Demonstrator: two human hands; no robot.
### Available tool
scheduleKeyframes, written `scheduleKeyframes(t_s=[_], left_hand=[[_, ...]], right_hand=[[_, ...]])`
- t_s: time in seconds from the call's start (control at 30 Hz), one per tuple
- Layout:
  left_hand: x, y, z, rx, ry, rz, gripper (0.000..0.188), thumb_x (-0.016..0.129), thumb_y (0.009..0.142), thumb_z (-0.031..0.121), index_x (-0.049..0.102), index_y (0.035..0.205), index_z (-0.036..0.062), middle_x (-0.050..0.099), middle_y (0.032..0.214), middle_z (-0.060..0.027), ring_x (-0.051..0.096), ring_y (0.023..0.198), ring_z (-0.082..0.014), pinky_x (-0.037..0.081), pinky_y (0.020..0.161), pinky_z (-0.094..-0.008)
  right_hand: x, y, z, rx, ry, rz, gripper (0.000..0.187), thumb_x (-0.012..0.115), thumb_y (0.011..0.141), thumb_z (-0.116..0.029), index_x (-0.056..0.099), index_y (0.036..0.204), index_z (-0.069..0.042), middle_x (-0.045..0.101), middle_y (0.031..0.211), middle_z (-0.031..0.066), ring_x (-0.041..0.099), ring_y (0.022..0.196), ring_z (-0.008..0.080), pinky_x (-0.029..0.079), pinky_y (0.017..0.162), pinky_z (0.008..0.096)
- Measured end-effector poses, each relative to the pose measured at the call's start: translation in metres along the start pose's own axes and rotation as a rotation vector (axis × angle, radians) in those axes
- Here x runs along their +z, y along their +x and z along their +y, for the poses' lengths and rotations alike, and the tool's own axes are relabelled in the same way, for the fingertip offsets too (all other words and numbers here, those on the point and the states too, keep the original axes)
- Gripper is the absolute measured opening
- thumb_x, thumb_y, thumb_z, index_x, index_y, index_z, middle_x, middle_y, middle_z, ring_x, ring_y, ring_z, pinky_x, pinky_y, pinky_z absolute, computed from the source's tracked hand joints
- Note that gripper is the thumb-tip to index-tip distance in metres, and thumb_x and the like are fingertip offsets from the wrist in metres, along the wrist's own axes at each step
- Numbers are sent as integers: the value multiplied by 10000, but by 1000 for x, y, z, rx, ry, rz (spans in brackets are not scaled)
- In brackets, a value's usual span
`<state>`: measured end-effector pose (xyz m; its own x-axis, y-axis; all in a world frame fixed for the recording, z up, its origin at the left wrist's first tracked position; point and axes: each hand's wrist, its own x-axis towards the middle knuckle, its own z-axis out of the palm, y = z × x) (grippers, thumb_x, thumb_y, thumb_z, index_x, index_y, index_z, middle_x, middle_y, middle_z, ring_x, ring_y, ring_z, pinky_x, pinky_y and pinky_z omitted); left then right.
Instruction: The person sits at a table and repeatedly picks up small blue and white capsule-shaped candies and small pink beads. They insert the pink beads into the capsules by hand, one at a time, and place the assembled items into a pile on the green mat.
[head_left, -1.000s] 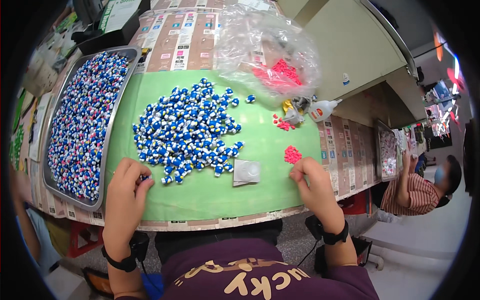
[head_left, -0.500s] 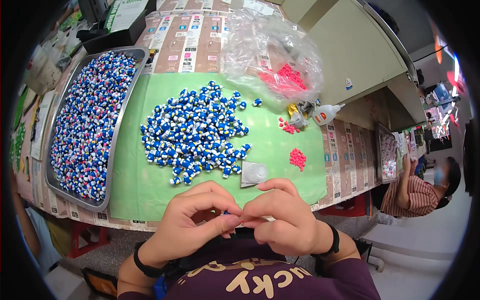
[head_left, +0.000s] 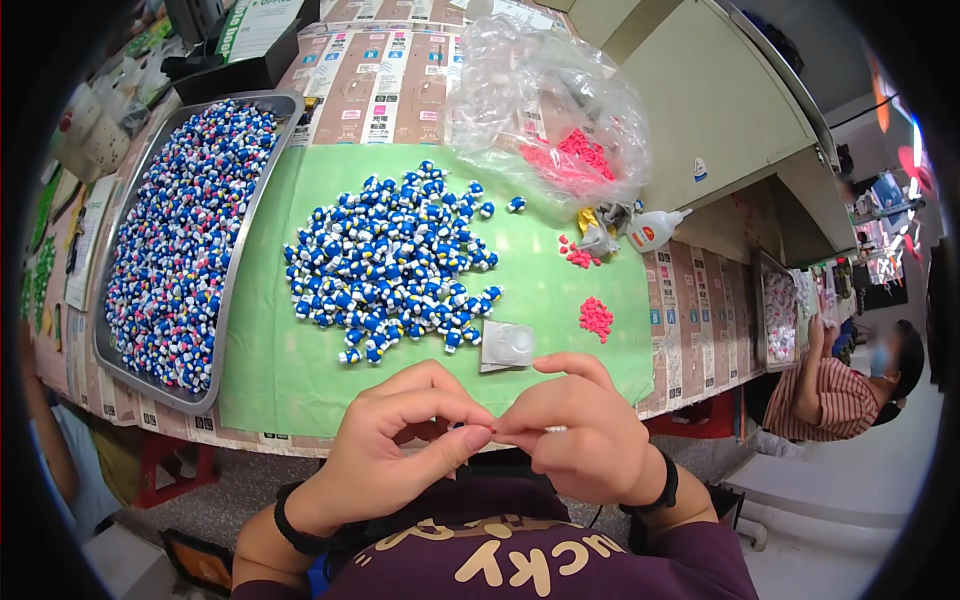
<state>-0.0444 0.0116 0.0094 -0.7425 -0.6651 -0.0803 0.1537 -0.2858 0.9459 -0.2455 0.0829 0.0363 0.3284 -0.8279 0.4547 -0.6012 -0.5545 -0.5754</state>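
Workshop worktop (head_left: 345, 105) carrying green sheet (head_left: 535, 280). Along left edge, tray (head_left: 288, 108) holding many pink-dotted figures (head_left: 185, 240), apparently finished. Mid-worktop, large blue-and-white heap (head_left: 385, 265) showing no pink, seemingly waiting; pink bits (head_left: 597, 318) lying toward right edge. Over front edge, left hand (head_left: 395, 440) clamping single figure (head_left: 459, 425), mostly hidden, likely mid-work; right hand (head_left: 585, 440) meeting it, fingertips pinching together, contents too small to tell.

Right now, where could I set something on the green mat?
The green mat is bare between the piled blue figures and pink pieces, and between the metal tray and left hand. Crowded: under those figures and by the plastic bag.
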Motion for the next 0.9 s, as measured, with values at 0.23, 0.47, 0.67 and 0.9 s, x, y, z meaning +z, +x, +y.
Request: scheduleKeyframes(t_s=[0.23, 0.47, 0.67, 0.9], left_hand=[[8, 4, -7, 456, 522, 146, 146, 727, 813, -38, 709, 948, 11, 599, 871, -79, 590, 702, -145, 477, 592, -251], [3, 5, -7, 414, 583, 105, 191, 722, 789, -66, 707, 961, 16, 611, 889, -89, 623, 760, -181, 498, 616, -268], [-13, 4, -12, 321, 510, 172, 241, 664, 816, -115, 720, 1019, 1, 640, 988, -107, 653, 837, -167, 548, 692, -246], [-35, -9, -10, 132, 254, 311, 221, 670, 853, -70, 696, 1065, -10, 661, 1056, -96, 652, 928, -154, 563, 807, -271]], right_hand=[[18, -8, -9, 481, 588, 241, 219, 646, 847, 104, 487, 841, -47, 607, 930, 102, 589, 788, 194, 481, 753, 297], [-5, 8, 2, 452, 448, -70, 262, 622, 822, 144, 456, 795, -57, 619, 952, 107, 587, 855, 156, 479, 793, 286], [-32, 18, 40, 501, 92, -155, 227, 596, 793, 139, 455, 780, -38, 581, 854, 76, 593, 802, 228, 476, 763, 338], [-28, 29, 50, 398, -156, -367, 189, 593, 776, 92, 467, 820, -42, 528, 803, 75, 535, 802, 293, 407, 825, 364]])
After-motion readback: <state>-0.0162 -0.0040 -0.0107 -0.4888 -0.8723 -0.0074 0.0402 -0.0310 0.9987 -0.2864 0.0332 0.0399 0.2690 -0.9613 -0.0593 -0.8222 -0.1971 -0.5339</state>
